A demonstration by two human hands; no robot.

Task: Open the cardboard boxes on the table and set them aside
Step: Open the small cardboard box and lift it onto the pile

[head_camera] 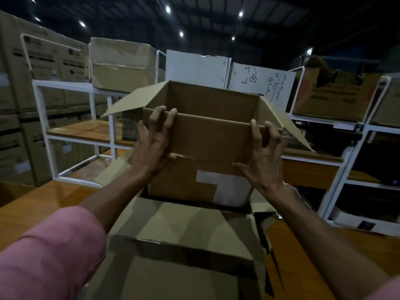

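Head view: both grips grasp an open box (207,146) at frame centre, left grip (151,144) and right grip (263,156) curled over its near flap. Below it another box (184,230) lies on the desk (43,195).

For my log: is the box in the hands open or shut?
Open: the held box has its flaps spread outward and its inner walls show.
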